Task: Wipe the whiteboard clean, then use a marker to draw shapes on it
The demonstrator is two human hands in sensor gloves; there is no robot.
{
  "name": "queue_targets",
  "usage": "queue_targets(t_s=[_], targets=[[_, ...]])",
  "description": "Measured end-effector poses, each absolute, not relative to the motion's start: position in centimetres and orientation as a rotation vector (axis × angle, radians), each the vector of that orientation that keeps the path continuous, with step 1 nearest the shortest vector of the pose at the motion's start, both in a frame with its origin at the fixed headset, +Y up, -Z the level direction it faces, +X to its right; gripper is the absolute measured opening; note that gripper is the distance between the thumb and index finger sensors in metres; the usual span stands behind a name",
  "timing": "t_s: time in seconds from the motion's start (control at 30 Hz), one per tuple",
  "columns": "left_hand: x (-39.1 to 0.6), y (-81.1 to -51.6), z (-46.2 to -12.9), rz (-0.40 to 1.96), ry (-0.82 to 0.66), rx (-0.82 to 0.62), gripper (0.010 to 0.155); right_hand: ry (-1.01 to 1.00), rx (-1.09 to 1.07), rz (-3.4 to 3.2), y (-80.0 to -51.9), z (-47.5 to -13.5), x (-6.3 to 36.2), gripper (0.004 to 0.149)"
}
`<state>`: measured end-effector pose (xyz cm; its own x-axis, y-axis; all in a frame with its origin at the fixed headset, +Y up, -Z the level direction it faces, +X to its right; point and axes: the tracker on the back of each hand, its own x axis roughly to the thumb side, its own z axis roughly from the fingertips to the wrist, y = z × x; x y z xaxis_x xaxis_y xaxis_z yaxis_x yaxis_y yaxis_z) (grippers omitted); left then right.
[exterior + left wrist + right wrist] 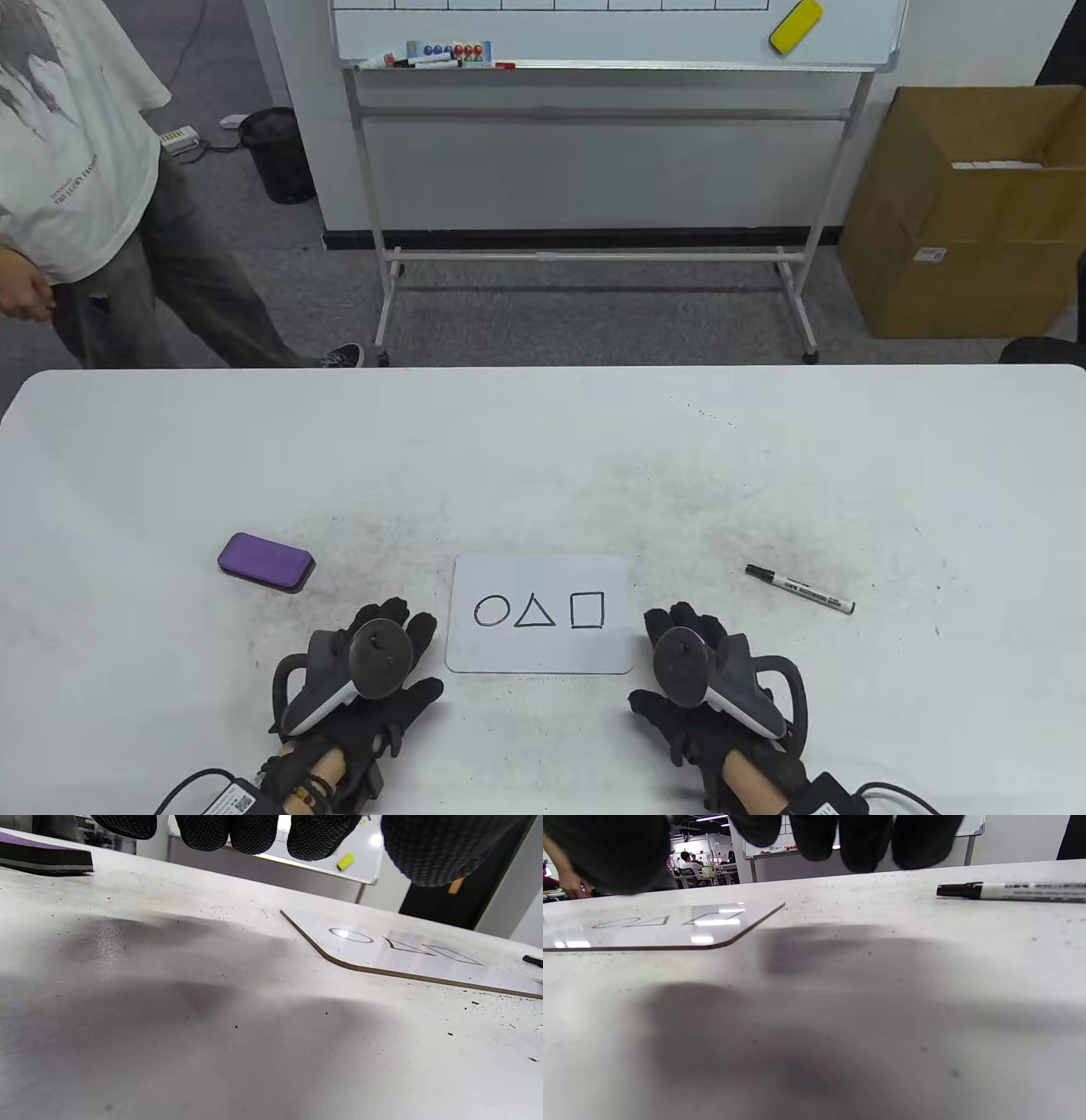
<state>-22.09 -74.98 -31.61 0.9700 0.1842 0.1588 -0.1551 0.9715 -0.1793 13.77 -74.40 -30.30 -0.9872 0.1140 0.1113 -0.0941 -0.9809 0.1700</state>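
A small whiteboard (540, 654) lies flat near the table's front edge, with a circle, a triangle and a square drawn on it in black. The whiteboard (407, 959) shows in the left wrist view and the whiteboard (649, 931) in the right wrist view too. A purple eraser (265, 562) lies to its left, also seen as the eraser (42, 855). A capped black-and-white marker (799, 588) lies to the right, the marker (1009, 891) close in the right wrist view. My left hand (390, 624) rests flat beside the board's left edge, my right hand (683, 624) beside its right edge. Both hold nothing.
A person in a white shirt (76, 170) stands beyond the table's far left corner. A large standing whiteboard (611, 34) with a yellow eraser (795, 25) is behind the table, a cardboard box (967, 212) to its right. Dark smudges mark the tabletop (543, 458).
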Motion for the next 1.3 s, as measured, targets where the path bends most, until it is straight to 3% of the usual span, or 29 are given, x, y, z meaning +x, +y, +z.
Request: queue_targets(t_s=[0.6, 1.3], targets=[[-22.9, -74.4, -32.5, 0.161, -0.163, -0.164, 0.073, 0.258, 0.194, 3.023, -74.5, -30.4, 13.7, 0.092], [-30.7, -73.6, -40.2, 0.055, 0.061, -0.175, 0.073, 0.239, 0.256, 2.980, -74.2, -30.4, 13.4, 0.091]])
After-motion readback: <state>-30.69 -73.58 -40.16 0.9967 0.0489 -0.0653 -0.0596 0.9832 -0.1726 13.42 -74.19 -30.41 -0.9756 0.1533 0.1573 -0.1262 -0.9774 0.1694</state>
